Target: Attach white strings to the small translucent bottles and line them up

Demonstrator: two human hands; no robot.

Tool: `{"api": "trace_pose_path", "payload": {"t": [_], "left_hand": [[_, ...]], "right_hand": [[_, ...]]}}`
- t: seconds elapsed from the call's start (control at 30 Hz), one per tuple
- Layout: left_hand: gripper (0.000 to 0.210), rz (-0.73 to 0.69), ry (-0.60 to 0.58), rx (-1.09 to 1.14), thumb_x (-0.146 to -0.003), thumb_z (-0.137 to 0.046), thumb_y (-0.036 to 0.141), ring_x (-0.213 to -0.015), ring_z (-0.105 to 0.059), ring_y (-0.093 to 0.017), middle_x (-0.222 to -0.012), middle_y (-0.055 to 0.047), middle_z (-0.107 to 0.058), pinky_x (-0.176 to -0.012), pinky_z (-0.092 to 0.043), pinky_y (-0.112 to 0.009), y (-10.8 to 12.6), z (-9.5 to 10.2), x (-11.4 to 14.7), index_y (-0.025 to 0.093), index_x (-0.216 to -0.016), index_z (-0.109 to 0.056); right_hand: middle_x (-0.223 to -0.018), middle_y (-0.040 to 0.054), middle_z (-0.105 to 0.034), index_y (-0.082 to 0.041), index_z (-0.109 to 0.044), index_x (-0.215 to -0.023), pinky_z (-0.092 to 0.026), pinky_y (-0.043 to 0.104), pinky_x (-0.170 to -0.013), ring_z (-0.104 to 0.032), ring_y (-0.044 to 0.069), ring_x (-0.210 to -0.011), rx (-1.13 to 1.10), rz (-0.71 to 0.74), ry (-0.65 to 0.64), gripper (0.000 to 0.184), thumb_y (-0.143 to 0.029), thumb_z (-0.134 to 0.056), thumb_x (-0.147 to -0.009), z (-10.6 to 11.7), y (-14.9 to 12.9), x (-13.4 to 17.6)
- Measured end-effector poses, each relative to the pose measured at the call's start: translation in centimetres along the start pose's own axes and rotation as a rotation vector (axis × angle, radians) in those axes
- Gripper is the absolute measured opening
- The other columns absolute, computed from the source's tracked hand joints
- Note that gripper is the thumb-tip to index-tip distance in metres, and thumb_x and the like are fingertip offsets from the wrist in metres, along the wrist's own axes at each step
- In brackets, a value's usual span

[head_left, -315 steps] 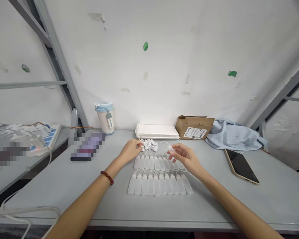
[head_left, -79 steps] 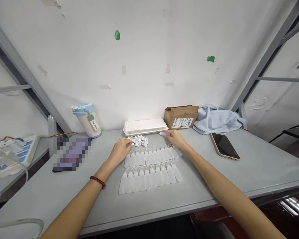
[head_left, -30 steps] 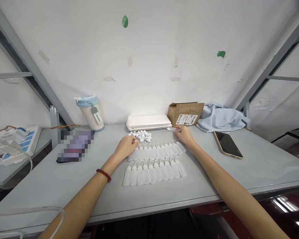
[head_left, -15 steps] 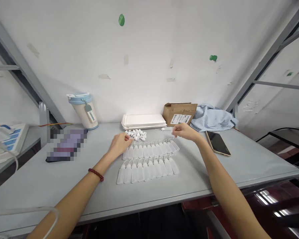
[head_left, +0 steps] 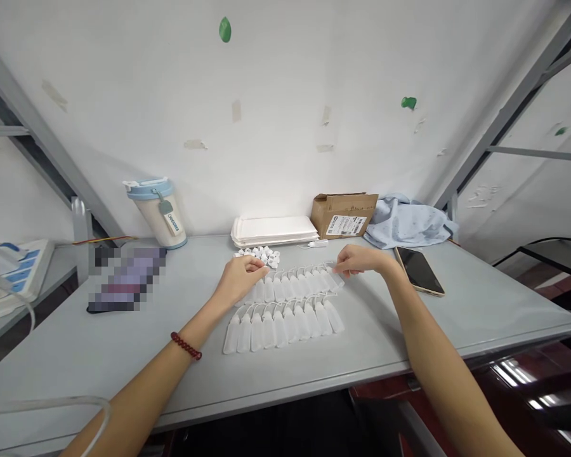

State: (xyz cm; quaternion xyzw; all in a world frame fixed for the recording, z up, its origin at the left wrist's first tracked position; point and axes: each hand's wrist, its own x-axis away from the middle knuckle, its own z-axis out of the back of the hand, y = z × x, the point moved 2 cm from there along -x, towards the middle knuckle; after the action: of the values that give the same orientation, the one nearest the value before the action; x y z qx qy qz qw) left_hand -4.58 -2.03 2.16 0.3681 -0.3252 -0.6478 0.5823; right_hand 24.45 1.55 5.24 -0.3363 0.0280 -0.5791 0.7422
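Note:
Two rows of translucent plastic squeeze bottles with thin bent spouts lie on the grey table: a front row (head_left: 280, 327) and a back row (head_left: 290, 287). My left hand (head_left: 240, 279) is over the left end of the back row, just in front of a pile of small white caps (head_left: 269, 256). Its thumb and fingertips are pinched together; whatever is between them is too small to make out. My right hand (head_left: 359, 259) has closed its fingertips on the upper part of the rightmost squeeze bottle (head_left: 334, 279) in the back row.
Against the wall stand a stack of white trays (head_left: 276, 230), a cardboard box (head_left: 345, 216) and a bunched blue cloth (head_left: 404, 222). One small bottle (head_left: 318, 244) lies before the box. A phone (head_left: 419, 271) is at right; a tumbler (head_left: 159, 216) and a blurred purple item (head_left: 128, 279) are left.
My left hand has moved right, away from the cap pile to the back row's spouts. My right hand has come down and nearer, onto the rightmost bottle of the back row.

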Motion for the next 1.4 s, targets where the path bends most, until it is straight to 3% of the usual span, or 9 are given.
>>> {"api": "trace_pose_path", "payload": {"t": [0.3,0.4,0.53,0.67,0.77,0.87,1.0,1.23,1.4], "left_hand": [[0.027,0.038,-0.022,0.026,-0.066,-0.063,0.035,-0.074,-0.066,-0.021,-0.073,-0.005,-0.071,-0.069,-0.049,-0.031,0.0,-0.3,0.1,0.014,-0.082,-0.065],[0.027,0.033,-0.013,0.044,-0.066,-0.064,0.035,-0.077,-0.066,-0.022,-0.078,-0.006,-0.072,-0.068,-0.049,-0.031,0.3,-0.3,0.2,0.014,-0.082,-0.066],[0.027,0.031,-0.017,0.125,-0.067,-0.065,0.036,-0.074,-0.065,-0.019,-0.077,-0.006,-0.072,-0.064,-0.050,-0.029,0.9,-0.2,0.6,0.015,-0.082,-0.066],[0.023,0.043,-0.056,0.221,-0.069,-0.064,0.035,-0.067,-0.063,-0.016,-0.079,-0.006,-0.073,-0.064,-0.050,-0.030,2.0,-0.3,1.2,0.015,-0.082,-0.066],[0.024,0.064,-0.088,0.308,-0.069,-0.066,0.032,-0.071,-0.064,-0.017,-0.084,-0.007,-0.073,-0.070,-0.051,-0.031,2.6,-0.6,1.7,0.014,-0.086,-0.066],[0.027,0.065,-0.128,0.389,-0.070,-0.066,0.030,-0.077,-0.065,-0.018,-0.089,-0.008,-0.073,-0.075,-0.052,-0.033,3.0,-0.9,1.9,0.014,-0.092,-0.067],[0.027,0.047,-0.137,0.433,-0.071,-0.066,0.030,-0.079,-0.066,-0.018,-0.089,-0.008,-0.073,-0.079,-0.052,-0.035,3.2,-1.0,2.0,0.014,-0.093,-0.069],[0.030,0.031,-0.083,0.472,-0.070,-0.068,0.029,-0.081,-0.067,-0.018,-0.090,-0.007,-0.073,-0.084,-0.052,-0.034,3.0,-0.8,2.0,0.013,-0.096,-0.070],[0.031,-0.020,-0.086,0.465,-0.069,-0.071,0.032,-0.086,-0.066,-0.019,-0.092,-0.006,-0.073,-0.086,-0.051,-0.035,2.9,-1.0,2.1,0.015,-0.095,-0.071]], "right_hand": [[-0.045,0.0032,-0.056,-0.017,-0.051,-0.045,-0.028,0.024,-0.040,-0.038,0.008,-0.038,0.014,-0.120,-0.143,0.031,-0.038,-0.061,-0.065,-0.7,0.5,-0.4],[-0.043,0.0018,-0.053,-0.017,-0.050,-0.043,-0.029,0.024,-0.041,-0.036,0.008,-0.038,0.040,-0.091,-0.136,0.031,-0.036,-0.060,-0.065,-0.7,0.7,-0.6],[-0.043,-0.0015,-0.045,-0.017,-0.048,-0.044,-0.027,0.024,-0.043,-0.035,0.008,-0.041,0.028,-0.009,0.023,0.032,-0.037,-0.060,-0.065,-0.5,0.5,-0.9],[-0.049,-0.0039,-0.042,-0.018,-0.047,-0.053,-0.025,0.022,-0.044,-0.034,0.007,-0.046,-0.136,0.115,0.212,0.031,-0.041,-0.059,-0.068,-0.5,-1.1,-0.3],[-0.051,-0.0052,-0.040,-0.018,-0.047,-0.060,-0.027,0.021,-0.045,-0.035,0.007,-0.047,-0.279,0.238,0.278,0.029,-0.043,-0.057,-0.073,-1.2,-2.7,0.1],[-0.060,-0.0034,-0.046,-0.018,-0.053,-0.067,-0.035,0.020,-0.050,-0.043,0.008,-0.054,-0.419,0.388,0.296,0.027,-0.043,-0.059,-0.074,-2.6,-4.1,-0.1],[-0.073,0.0004,-0.058,-0.016,-0.057,-0.073,-0.044,0.022,-0.056,-0.052,0.010,-0.064,-0.588,0.507,0.224,0.025,-0.040,-0.064,-0.073,-5.0,-5.3,-1.0],[-0.085,0.0040,-0.065,-0.015,-0.059,-0.086,-0.047,0.022,-0.052,-0.064,0.013,-0.060,-0.677,0.524,-0.035,0.027,-0.040,-0.063,-0.076,-7.0,-6.9,-0.4],[-0.088,0.0036,-0.063,-0.015,-0.060,-0.083,-0.046,0.022,-0.049,-0.061,0.010,-0.056,-0.685,0.537,-0.038,0.020,-0.034,-0.061,-0.076,-7.1,-6.9,-0.2]]}}
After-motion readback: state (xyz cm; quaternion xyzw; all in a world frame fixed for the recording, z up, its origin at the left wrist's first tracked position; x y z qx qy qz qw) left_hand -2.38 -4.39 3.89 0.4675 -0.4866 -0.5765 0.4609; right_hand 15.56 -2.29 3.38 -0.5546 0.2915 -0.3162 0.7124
